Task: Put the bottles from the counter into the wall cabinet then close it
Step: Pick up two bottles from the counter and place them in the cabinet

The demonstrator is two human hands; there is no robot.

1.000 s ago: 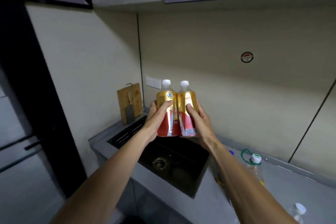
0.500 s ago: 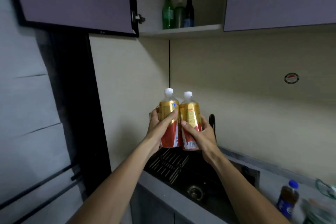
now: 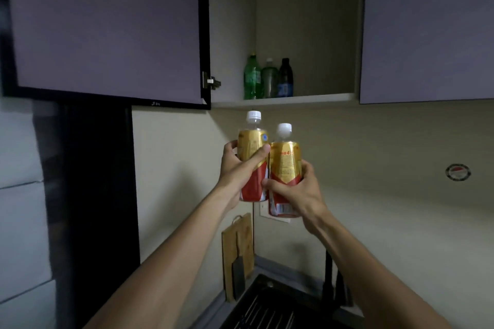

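I can't see the fingers of my left hand (image 3: 242,168); they wrap behind the left gold bottle (image 3: 252,149), and only the thumb shows across its label. My right hand (image 3: 294,189) covers the lower label of the right gold bottle (image 3: 286,165), whose small print I can't read. Both my forearms run off the bottom edge. In the wall cabinet (image 3: 283,99), the clear middle bottle (image 3: 269,80) is partly hidden between the green bottle (image 3: 251,80) and the dark bottle (image 3: 285,80), and their labels are too dim to make out. The sink (image 3: 267,307) is cut off at the bottom edge, and the cabinet door (image 3: 107,24) runs past the top.
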